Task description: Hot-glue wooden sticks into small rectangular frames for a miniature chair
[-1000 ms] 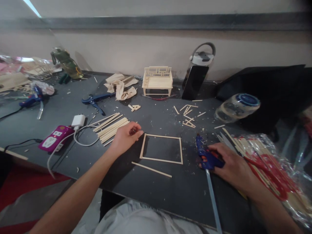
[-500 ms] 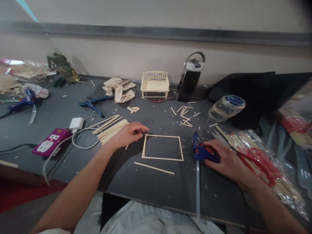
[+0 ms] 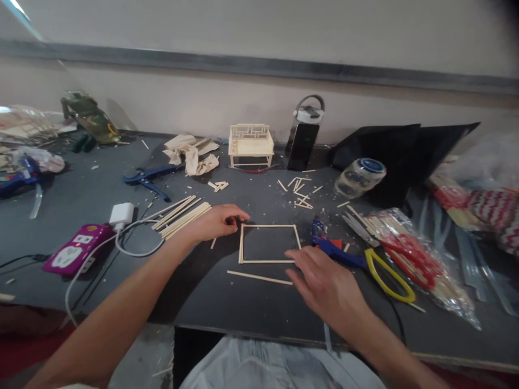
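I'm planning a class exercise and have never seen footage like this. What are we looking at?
This is bare-handed human work, no robot. Every picture comes from a head-worn camera looking forward and down. On the dark table lie a wooden frame, a loose stick nearer the camera, a pile of sticks and a glue gun; a miniature wooden bench stands behind. The left hand is at the frame's far left corner; whether it pinches anything is unclear. The right hand reaches over the near right corner, apparently holding nothing.

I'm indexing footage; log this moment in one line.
wooden frame: flat on table | left hand: by frame's far left corner | right hand: over frame's near right corner | glue gun: right of frame
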Action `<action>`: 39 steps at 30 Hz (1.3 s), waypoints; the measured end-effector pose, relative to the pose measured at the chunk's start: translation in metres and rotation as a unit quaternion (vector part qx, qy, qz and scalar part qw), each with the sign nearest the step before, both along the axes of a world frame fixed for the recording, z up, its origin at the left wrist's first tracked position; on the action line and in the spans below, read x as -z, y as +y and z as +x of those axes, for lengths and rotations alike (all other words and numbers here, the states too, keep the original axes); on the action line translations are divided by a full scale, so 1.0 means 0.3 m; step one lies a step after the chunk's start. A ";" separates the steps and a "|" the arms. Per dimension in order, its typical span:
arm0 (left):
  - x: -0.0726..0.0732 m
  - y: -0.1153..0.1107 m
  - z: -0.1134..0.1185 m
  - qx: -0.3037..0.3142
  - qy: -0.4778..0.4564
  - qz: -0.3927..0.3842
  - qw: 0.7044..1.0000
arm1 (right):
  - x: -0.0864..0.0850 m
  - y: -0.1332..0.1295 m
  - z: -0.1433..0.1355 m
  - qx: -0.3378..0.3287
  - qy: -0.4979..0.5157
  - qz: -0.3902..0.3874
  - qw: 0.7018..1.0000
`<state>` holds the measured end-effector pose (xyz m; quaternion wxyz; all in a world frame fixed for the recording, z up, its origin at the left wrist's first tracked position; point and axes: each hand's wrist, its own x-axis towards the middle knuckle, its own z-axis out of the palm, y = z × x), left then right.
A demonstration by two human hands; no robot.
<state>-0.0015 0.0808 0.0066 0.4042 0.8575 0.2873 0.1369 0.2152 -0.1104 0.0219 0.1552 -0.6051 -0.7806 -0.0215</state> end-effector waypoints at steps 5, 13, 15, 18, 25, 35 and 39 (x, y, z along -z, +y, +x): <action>-0.005 0.001 0.002 0.020 0.010 0.016 1.000 | 0.023 0.065 0.049 -0.045 -0.107 -0.058 0.992; -0.006 -0.017 -0.004 0.006 0.023 0.054 0.998 | 0.027 0.098 0.062 -0.102 -0.133 -0.043 0.985; -0.011 -0.029 -0.014 0.001 0.032 0.066 0.997 | 0.035 0.122 0.077 -0.110 -0.131 -0.036 0.985; -0.013 -0.056 -0.037 -0.004 0.046 0.075 0.996 | 0.042 0.176 0.116 -0.105 -0.115 -0.026 0.987; 0.003 -0.138 -0.085 -0.023 0.044 0.094 0.994 | 0.037 0.172 0.093 -0.056 0.011 -0.025 0.998; 0.056 -0.138 -0.091 -0.032 -0.004 0.139 0.990 | 0.075 0.022 -0.113 -0.016 0.088 -0.092 0.992; 0.071 -0.133 -0.091 -0.035 -0.013 0.148 0.988 | 0.084 0.004 -0.126 -0.007 0.091 -0.106 0.990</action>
